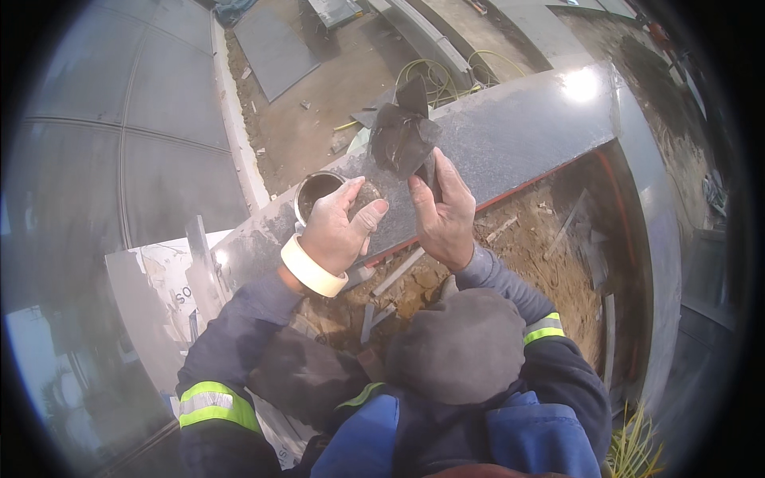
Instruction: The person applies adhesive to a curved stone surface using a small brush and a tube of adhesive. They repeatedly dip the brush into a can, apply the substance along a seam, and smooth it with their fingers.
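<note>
My left hand [339,227] is curled in front of an open round tin [317,188], with the thumb stretched toward the right. A mottled grey-brown lump [366,196] shows just past its fingertips; whether the fingers grip it is hard to tell. A cream roll of masking tape [312,272] sits around my left wrist like a bracelet. In my right hand [444,211] is a crumpled dark sheet-like piece [403,137], held up over the slab by its narrow lower end, between thumb and fingers. Its exact kind does not show.
A grey stone slab [518,119] runs under both hands, bordering a dirt-filled pit [550,239] with loose strips. Glossy dark panels [175,175] stand at left. Beyond lie a yellow-green hose [434,76] and a flat grey sheet [275,52]. A grey cap [458,342] appears low in front.
</note>
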Demonstrator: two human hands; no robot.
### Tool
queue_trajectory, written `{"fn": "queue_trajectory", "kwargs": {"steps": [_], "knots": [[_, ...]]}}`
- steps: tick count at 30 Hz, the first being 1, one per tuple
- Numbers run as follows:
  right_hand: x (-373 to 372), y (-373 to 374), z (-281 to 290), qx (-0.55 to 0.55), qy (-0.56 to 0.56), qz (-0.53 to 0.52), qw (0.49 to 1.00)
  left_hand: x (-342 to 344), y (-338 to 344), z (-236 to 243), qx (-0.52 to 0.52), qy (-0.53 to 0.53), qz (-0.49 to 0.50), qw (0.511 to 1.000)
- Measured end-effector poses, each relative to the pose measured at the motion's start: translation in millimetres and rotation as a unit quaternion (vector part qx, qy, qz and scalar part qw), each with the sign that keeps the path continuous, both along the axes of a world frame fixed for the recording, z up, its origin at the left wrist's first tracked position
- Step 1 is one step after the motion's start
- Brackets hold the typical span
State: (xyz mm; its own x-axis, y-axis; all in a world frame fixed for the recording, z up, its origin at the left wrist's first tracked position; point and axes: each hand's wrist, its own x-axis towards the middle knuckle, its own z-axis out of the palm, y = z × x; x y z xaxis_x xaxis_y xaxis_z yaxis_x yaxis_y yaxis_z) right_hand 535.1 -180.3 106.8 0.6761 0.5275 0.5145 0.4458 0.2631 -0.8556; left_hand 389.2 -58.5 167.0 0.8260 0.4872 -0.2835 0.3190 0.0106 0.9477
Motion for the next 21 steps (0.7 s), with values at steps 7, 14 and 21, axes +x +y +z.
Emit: {"fn": "queue_trajectory", "kwargs": {"steps": [7, 14, 21], "knots": [[-21.8, -34.0, -35.9, -0.031, -0.081, 0.06, 0.994, 4.7, 9.0, 13.5, -0.029, 0.014, 0.001, 0.999], [64.5, -84.9, -14.2, -0.17, -0.003, -0.042, 0.985, -5.6, 58.9, 14.4, 0.534, -0.015, -0.023, 0.845], [108.2, -71.7, 62.1, -0.214, -0.409, 0.054, 0.885, -28.0, 75.5, 11.7, 0.589, 0.006, -0.111, 0.8]]}}
